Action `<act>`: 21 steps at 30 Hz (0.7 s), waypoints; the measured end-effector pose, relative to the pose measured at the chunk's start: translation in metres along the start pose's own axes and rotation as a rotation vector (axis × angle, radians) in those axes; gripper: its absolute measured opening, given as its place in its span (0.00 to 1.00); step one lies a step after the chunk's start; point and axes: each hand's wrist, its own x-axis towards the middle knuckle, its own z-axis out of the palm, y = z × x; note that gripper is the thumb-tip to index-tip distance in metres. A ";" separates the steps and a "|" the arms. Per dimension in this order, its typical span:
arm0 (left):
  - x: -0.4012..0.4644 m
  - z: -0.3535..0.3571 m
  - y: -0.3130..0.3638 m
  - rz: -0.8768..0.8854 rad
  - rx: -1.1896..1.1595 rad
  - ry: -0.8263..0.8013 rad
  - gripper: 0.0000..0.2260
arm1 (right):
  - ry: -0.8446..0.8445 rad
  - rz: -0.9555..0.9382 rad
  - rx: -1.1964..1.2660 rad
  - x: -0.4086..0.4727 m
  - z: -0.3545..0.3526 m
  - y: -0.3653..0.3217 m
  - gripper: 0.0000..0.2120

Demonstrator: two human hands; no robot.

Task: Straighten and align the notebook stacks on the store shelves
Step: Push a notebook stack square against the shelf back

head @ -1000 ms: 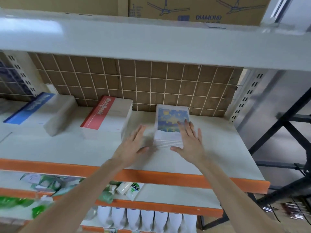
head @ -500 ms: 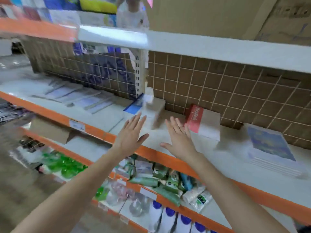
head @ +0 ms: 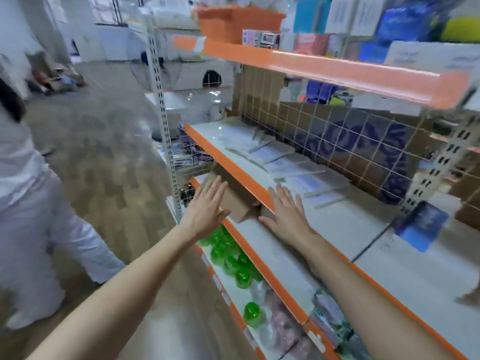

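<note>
Two bare hands are reaching out ahead of the person, both with fingers straight and spread, neither holding anything. The left hand is hanging in the air in front of the orange shelf edge, over a brown cardboard box that is sitting on the level below. The right hand is hovering low over the front of the white shelf; whether its palm is touching the surface is not clear through the blur. Several thin notebooks are lying flat in a loose, overlapping row further along the same shelf, well apart from both hands, some sitting askew to their neighbours. A blue-covered notebook is lying to the right of the hands, near a perforated metal upright. Behind the row a wire grid is backing the shelf. On the lower level, green bottles are standing in a cluster. At the left, a person in white clothing is standing on the floor
</note>
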 end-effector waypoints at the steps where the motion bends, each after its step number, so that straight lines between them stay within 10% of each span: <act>1: 0.009 0.003 -0.016 -0.011 0.003 -0.001 0.31 | -0.006 -0.008 0.011 0.021 0.005 -0.007 0.37; 21: 0.322 0.086 -0.217 0.122 -0.122 -0.171 0.31 | -0.041 0.206 0.004 0.392 0.046 -0.010 0.37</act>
